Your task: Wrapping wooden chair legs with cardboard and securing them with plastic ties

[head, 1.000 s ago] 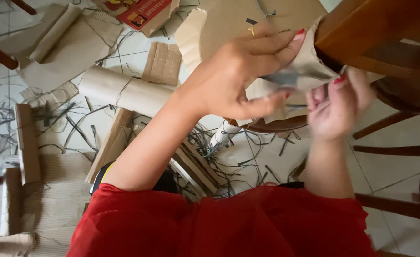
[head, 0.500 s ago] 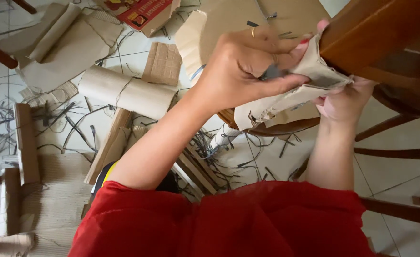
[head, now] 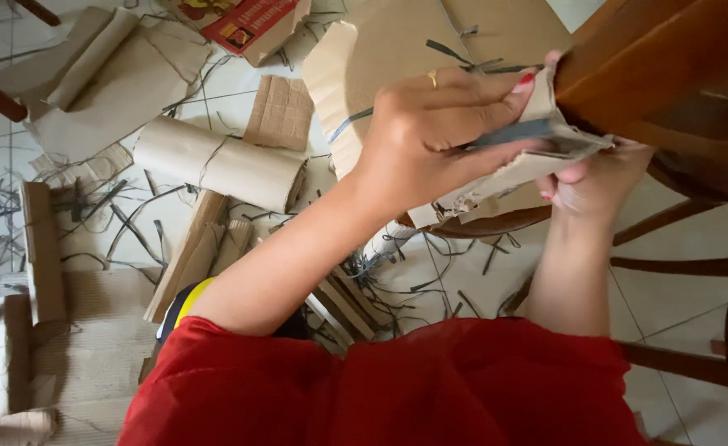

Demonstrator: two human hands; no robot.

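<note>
My left hand [head: 430, 136], with a gold ring and red nails, grips the torn brown cardboard wrapping [head: 508, 169] bunched around a part of the wooden chair [head: 653, 58]. A dark strip runs under its fingers. My right hand [head: 595, 177] holds the same wrapping from underneath, partly hidden by the cardboard. Both hands sit at the edge of the chair's brown wood.
The tiled floor is littered with a tied cardboard roll [head: 219, 161], flat cardboard sheets [head: 281, 111], folded cardboard strips [head: 42, 252], a red printed box [head: 248, 21] and several dark plastic straps [head: 132, 223]. More wooden chair legs [head: 686, 264] stand at the right.
My right hand has moved up under the wrapping and closed on it. My left hand has shifted its grip, pressing the cardboard flatter against the chair.
</note>
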